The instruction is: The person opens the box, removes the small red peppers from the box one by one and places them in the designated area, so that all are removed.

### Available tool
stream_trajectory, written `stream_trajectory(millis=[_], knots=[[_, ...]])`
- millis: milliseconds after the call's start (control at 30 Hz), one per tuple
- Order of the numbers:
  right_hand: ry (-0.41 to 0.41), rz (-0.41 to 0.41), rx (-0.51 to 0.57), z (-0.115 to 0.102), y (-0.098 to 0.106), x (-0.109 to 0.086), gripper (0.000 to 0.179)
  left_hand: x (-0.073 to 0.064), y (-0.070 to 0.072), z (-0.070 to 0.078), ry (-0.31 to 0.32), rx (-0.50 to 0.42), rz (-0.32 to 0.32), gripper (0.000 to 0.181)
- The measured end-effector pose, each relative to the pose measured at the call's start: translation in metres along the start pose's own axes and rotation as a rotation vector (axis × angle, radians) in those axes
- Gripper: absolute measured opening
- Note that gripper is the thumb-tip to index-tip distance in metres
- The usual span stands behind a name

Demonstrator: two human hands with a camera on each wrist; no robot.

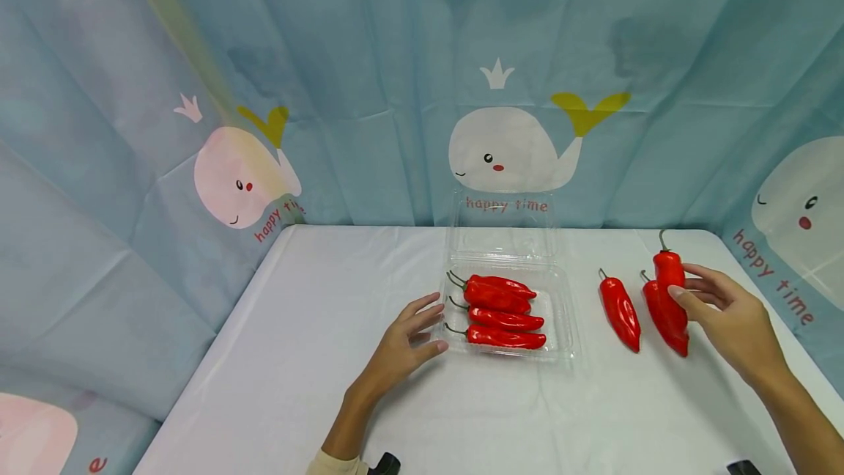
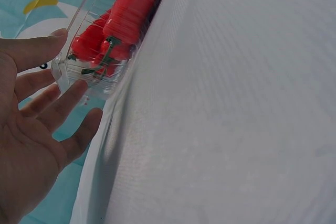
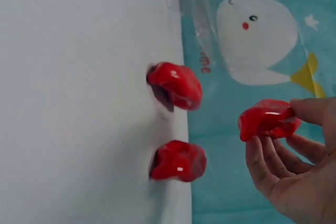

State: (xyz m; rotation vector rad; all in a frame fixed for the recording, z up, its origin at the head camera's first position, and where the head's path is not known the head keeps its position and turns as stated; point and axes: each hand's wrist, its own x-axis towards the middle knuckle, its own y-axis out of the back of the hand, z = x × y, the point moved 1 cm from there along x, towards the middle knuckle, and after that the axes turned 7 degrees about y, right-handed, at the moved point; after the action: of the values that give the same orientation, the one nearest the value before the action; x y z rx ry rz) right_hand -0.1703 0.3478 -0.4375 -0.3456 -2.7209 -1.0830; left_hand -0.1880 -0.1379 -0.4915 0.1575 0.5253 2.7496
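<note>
My right hand pinches a shiny red chili pepper between thumb and fingers, raised above the table with its green stem pointing away. In the right wrist view this held pepper shows end-on. Below it in the head view lies another pepper, partly covered by it, and to the left lies a further pepper. My left hand is spread at the left side of a clear plastic clamshell box, fingertips right at its wall. Several red peppers lie side by side in the box, stems toward the left hand.
The clear lid stands open at the back of the box, near the table's far edge. A white cloth covers the table. Behind and beside it hangs a blue curtain printed with whales.
</note>
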Motion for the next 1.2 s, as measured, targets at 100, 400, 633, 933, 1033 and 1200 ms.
stream_trajectory(millis=[100,400,633,933,1033,1200], knots=[[-0.026,0.022,-0.026,0.005,0.002,0.0,0.069,0.0,0.0,0.0,-0.001,-0.003,-0.005,0.065],[-0.101,0.053,-0.06,0.022,0.006,0.0,0.069,0.0,0.001,0.0,0.002,-0.005,-0.009,0.066],[-0.194,0.045,-0.067,0.031,0.01,0.004,0.073,-0.001,0.0,-0.001,-0.005,-0.013,-0.008,0.065],[-0.211,0.049,-0.07,0.05,0.014,0.006,0.074,0.0,0.0,-0.001,-0.001,-0.013,-0.002,0.065],[-0.221,0.029,-0.077,0.057,0.015,0.007,0.074,0.0,0.0,0.0,0.003,-0.012,-0.004,0.065],[-0.26,-0.016,-0.078,0.066,0.015,0.01,0.074,-0.001,0.0,0.0,0.007,-0.011,-0.004,0.065]])
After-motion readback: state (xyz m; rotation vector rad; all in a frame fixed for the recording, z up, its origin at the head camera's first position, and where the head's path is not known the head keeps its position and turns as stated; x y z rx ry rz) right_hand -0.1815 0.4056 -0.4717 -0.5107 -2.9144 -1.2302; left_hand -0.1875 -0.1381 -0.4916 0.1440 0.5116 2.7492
